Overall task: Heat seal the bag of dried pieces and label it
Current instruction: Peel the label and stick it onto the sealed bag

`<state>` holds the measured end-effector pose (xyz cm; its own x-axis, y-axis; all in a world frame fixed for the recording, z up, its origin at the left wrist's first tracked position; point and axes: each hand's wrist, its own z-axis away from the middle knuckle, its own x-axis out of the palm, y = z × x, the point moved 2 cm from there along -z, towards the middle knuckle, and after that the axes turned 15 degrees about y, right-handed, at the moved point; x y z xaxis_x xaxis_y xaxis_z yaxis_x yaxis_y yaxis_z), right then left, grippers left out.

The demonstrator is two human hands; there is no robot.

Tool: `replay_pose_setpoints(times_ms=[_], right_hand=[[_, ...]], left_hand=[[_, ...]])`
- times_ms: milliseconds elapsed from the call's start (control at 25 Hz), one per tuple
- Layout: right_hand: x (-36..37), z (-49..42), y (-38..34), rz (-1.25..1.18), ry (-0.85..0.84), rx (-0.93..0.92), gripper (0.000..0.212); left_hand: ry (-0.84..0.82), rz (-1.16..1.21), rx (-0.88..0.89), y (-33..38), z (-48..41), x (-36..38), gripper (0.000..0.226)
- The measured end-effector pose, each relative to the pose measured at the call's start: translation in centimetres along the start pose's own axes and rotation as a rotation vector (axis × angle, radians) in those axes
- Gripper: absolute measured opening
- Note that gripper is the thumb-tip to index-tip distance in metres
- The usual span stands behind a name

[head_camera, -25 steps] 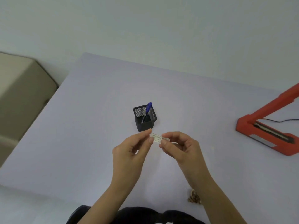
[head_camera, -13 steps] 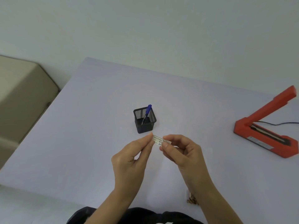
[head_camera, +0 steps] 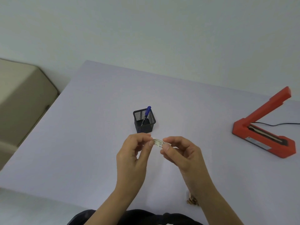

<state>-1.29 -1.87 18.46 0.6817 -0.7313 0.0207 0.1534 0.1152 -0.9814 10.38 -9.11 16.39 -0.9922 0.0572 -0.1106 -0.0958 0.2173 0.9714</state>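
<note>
- Step in hand, by judgement: labelling. A small white paper label with printed lines (head_camera: 158, 142) is held in the air over the middle of the pale lilac bench (head_camera: 81, 143), spanning both hands.
- Left hand (head_camera: 132, 153): the fingers (head_camera: 151, 142) are closed in a pinch on the label's left end.
- Right hand (head_camera: 183, 154): thumb and forefinger are clamped on the label's right end, and the other fingers are curled beneath.
- Whether a backing strip is being peeled cannot be told, as the detail is too small.
- Bag of dried pieces (head_camera: 192, 201): only a patch of brown pieces shows at the near edge of the bench, beside the right forearm. The state of its seal cannot be told.
- Red hinged heat sealer (head_camera: 263, 132): it stands at the right edge with its arm raised, and a black cable (head_camera: 279, 124) runs off to the right.
- Black mesh pen pot (head_camera: 144, 122): it stands mid-bench, just beyond the hands, with a blue pen (head_camera: 147, 113) in it.
- Next move, by judgement: expose the adhesive face, carry the label down to the bag at the near edge, and press it flat without creasing.
</note>
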Motion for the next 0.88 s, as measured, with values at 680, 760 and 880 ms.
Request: replay_pose_setpoints(times_ms=[680, 760, 880], right_hand=[[-0.3, -1.1, 0.9, 0.215, -0.11, -0.177, 0.025], [-0.3, -1.3, 1.3, 0.211, -0.084, -0.183, 0.022], [-0.2, -1.5, 1.8, 0.185, -0.065, -0.165, 0.017]], left_hand=[[-0.107, -0.116, 0.195, 0.2, -0.1, 0.3, 0.006], [-0.098, -0.123, 0.206, 0.0, -0.1, 0.2, 0.006], [-0.069, -0.129, 0.183, -0.2, -0.2, 0.1, 0.005]])
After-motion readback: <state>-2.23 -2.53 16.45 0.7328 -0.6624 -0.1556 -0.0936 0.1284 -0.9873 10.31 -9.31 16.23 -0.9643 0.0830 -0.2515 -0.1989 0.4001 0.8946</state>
